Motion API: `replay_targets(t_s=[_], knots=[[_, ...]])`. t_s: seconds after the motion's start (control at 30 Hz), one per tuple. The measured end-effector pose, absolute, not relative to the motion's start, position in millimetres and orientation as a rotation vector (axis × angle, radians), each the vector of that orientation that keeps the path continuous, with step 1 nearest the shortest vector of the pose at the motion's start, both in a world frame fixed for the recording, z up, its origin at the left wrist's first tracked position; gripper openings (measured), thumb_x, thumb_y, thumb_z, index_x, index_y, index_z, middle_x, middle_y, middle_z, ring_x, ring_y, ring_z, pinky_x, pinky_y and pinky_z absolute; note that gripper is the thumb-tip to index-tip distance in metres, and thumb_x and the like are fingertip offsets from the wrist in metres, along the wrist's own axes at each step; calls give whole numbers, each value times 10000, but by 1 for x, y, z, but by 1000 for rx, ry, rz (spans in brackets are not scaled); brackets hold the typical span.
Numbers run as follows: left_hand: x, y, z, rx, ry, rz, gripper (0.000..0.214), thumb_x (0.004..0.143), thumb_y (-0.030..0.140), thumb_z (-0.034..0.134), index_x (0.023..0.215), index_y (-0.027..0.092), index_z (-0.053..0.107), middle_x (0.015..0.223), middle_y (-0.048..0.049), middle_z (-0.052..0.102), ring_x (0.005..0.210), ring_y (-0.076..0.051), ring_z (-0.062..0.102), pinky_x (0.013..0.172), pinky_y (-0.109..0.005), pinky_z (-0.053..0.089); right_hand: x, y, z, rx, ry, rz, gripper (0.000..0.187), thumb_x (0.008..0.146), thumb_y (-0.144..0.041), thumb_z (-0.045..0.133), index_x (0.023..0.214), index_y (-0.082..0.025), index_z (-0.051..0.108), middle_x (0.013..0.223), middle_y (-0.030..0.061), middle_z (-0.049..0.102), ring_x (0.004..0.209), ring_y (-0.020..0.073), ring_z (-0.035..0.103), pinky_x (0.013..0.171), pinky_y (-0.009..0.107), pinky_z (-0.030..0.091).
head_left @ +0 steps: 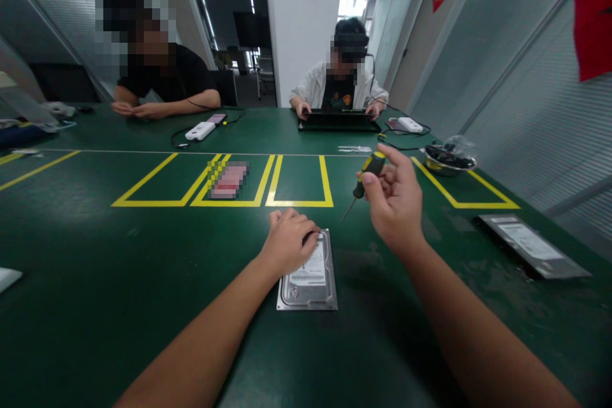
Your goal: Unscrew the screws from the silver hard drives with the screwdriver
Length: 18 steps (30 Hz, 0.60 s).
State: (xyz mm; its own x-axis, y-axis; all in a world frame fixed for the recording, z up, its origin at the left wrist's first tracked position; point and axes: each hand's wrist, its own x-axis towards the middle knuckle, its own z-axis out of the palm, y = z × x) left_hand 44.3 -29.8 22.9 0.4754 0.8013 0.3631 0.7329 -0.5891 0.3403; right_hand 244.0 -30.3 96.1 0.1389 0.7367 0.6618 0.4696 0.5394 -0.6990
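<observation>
A silver hard drive (310, 280) with a white label lies flat on the green table (143, 255) in front of me. My left hand (287, 241) rests on its far left corner, fingers curled and pressed down on it. My right hand (396, 201) hovers above and to the right of the drive. Its fingers are closed round a small screwdriver (366, 177) with a black and yellow handle. The thin tip points down and left, short of the drive.
Yellow tape boxes (299, 203) mark the table beyond the drive. A second drive in a grey bag (533, 245) lies at right, a metal bowl (448, 160) behind it. Two people sit across the table, one at a black laptop (338, 121). White devices with cables lie near them.
</observation>
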Motion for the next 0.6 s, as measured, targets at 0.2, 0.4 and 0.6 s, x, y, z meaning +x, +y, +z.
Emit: replay_targets(t_s=[0.2,0.4,0.6], knots=[[45,-30,24,2581,1361,720,209,903,293,500,890,229,698,883,-39,698,933,-250,481,840,-441,242,231,-22,75,-1056,-1679,-14,446,920,-336,535,1352,-256,457,1001,24,663,649,108,568,641,254,517],[45,-30,24,2588,1378,718,204,899,291,500,870,230,693,867,-35,694,925,-246,480,828,-437,236,227,-11,56,-1010,-1788,-159,406,934,-311,524,1329,-224,500,1034,48,679,700,124,588,708,266,511],[45,-31,24,2602,1387,733,182,899,287,512,867,238,684,867,-19,693,919,-237,481,821,-435,229,227,-7,50,-1014,-1791,-178,395,938,-310,521,1320,-213,505,1005,47,679,702,130,592,707,265,506]])
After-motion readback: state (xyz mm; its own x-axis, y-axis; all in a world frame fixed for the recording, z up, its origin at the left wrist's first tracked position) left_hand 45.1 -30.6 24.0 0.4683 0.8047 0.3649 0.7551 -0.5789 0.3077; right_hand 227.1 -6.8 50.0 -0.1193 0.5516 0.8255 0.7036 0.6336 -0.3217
